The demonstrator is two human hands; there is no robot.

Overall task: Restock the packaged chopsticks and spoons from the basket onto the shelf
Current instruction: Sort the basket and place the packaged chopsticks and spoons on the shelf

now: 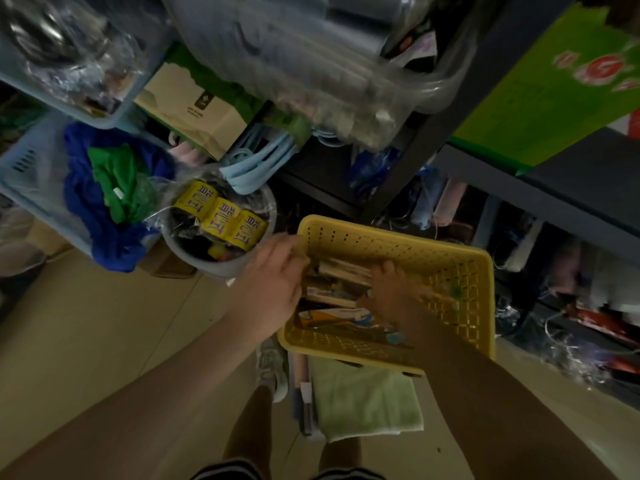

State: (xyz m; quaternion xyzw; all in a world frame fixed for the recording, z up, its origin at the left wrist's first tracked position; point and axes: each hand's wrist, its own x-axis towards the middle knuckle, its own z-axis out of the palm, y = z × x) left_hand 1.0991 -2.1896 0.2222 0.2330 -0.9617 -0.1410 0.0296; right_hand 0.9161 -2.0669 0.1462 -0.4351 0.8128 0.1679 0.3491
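Packaged chopsticks (341,271) lay in the yellow basket (446,261) below the dark shelf (568,188), where I watched the right hand (393,289) press spread fingers onto them. The left hand (277,271) gripped the basket's rim.

Both bare forearms reach fwd & down, converging. Left hand (273,271) lies palm-down, fingers curled. Right hand (394,289) sits just beside it, palm-down w/ fingers spread; grip unclear on both.
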